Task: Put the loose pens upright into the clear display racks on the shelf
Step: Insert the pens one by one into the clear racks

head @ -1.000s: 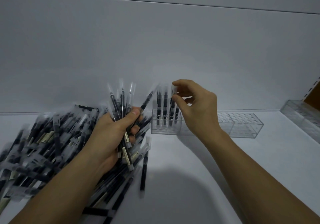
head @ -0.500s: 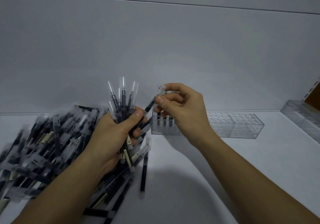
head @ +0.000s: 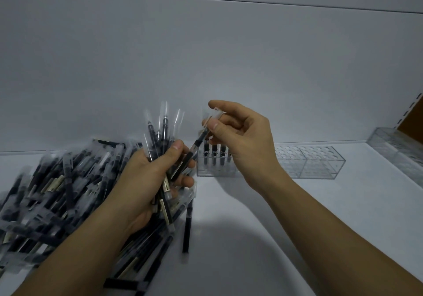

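Observation:
My left hand grips a bunch of black pens in clear sleeves, their tips pointing up. My right hand pinches the top end of one pen that slants down into the bunch. Behind my hands stands a clear display rack with a few pens upright in its left holes. A big heap of loose pens covers the shelf at the left. One pen lies alone by the heap's right edge.
The rack's right part shows open round holes. A second clear rack sits at the far right by a brown panel. The white shelf and white back wall enclose the space.
My right hand left the rack, came left to the bunch and took hold of one pen's top. It now draws that pen up and to the right. The left hand stays put.

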Available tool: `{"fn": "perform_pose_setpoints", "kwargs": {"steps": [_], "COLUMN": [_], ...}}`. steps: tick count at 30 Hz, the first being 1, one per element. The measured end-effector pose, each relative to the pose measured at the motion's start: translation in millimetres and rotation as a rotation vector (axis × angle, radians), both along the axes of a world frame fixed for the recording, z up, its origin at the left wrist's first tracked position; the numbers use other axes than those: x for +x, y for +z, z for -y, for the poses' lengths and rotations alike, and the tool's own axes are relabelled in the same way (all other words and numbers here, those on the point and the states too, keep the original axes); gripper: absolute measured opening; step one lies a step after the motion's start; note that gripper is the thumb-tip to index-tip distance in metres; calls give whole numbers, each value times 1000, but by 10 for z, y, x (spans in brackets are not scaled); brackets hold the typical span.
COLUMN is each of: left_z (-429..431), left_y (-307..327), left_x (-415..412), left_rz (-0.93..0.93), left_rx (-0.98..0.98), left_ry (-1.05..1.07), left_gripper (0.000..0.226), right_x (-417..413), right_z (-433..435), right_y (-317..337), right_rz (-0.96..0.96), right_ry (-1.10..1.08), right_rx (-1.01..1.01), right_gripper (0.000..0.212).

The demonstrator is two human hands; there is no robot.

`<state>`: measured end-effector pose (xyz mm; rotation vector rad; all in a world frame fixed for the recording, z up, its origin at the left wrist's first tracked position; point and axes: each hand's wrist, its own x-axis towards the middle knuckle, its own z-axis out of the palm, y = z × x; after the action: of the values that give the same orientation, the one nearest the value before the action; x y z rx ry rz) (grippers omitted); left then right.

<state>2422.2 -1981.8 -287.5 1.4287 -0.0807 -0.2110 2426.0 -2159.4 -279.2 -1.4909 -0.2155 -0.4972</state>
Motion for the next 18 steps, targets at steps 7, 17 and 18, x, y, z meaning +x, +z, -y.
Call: {"fn": "perform_pose_setpoints", "kwargs": {"steps": [7, 17, 18], "left_z": [-15, 9, 13], "left_y": [-36, -94, -96], "left_x": [38, 79, 75], "left_rz": [-18, -55, -43], "left_rx": [13, -82, -60], "left_ry": [-1, -95, -93], "left_gripper": [28, 18, 20], "right_x": [30, 171, 176], "right_z": [233, 593, 587], "right_y": [135, 52, 42], "right_rz": [90, 225, 233], "right_ry": [-185, -505, -508], "right_rx": [140, -110, -147], "right_gripper": [30, 22, 22]}}
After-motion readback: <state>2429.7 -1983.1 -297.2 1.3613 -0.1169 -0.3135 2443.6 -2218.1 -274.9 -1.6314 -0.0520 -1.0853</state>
